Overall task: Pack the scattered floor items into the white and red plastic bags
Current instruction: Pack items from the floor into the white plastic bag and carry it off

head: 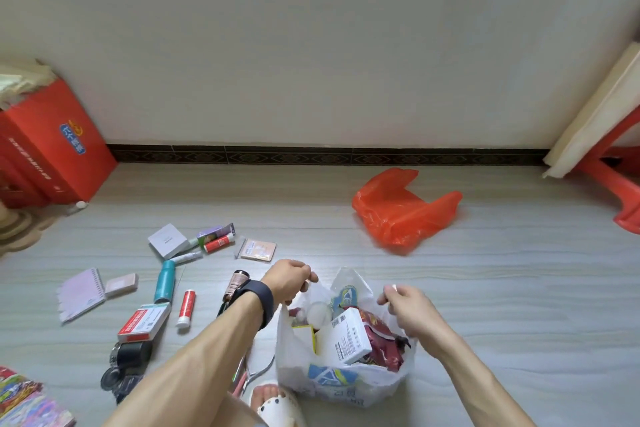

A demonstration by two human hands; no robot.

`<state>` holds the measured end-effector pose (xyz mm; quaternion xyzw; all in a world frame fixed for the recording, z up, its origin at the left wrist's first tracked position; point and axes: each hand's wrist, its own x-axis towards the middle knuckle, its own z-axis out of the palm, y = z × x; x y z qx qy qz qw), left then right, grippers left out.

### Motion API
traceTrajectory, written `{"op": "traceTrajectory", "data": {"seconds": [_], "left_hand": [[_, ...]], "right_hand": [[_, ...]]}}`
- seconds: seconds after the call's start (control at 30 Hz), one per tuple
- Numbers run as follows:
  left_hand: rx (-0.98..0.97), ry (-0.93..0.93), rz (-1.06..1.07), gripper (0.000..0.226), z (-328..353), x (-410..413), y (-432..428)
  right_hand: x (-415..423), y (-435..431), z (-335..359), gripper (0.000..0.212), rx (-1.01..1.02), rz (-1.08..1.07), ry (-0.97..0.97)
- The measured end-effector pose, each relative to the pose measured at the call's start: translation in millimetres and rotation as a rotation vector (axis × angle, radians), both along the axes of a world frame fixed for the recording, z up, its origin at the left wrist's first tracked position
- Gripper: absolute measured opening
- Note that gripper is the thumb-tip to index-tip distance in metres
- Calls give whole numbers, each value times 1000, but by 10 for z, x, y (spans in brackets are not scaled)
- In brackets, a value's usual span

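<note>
A white plastic bag (346, 381) stands open on the floor in front of me, filled with a white box (349, 336), a dark red packet (384, 340) and other items. My left hand (289, 281) pinches the bag's left handle, my right hand (412, 308) pinches its right handle. A red plastic bag (401, 215) lies flat further back on the right. Scattered at left are a teal bottle (165, 282), a red tube (187, 307), a red-and-white box (143, 321), a notepad (81, 293) and a grey box (168, 241).
Red cartons (52, 146) stand against the wall at the left. A red stool (620, 180) and a leaning board are at the right. A camera (126, 364) and colourful packets lie near my left knee. My sandalled foot (277, 406) is beside the white bag.
</note>
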<state>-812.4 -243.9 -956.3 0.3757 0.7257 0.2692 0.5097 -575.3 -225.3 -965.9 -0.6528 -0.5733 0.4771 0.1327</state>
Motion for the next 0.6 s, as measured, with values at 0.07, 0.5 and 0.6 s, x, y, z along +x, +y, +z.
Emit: {"op": "traceTrajectory", "data": {"seconds": [0.07, 0.5, 0.6], "left_hand": [[61, -106, 159, 33, 11, -21, -20], [455, -196, 763, 25, 1780, -1135, -1060], [551, -137, 876, 28, 2114, -1311, -1530]], "right_hand": [[-302, 92, 161, 42, 143, -57, 73], [-2238, -414, 1886, 26, 265, 365, 726], [-2542, -684, 2169, 25, 230, 504, 760]]}}
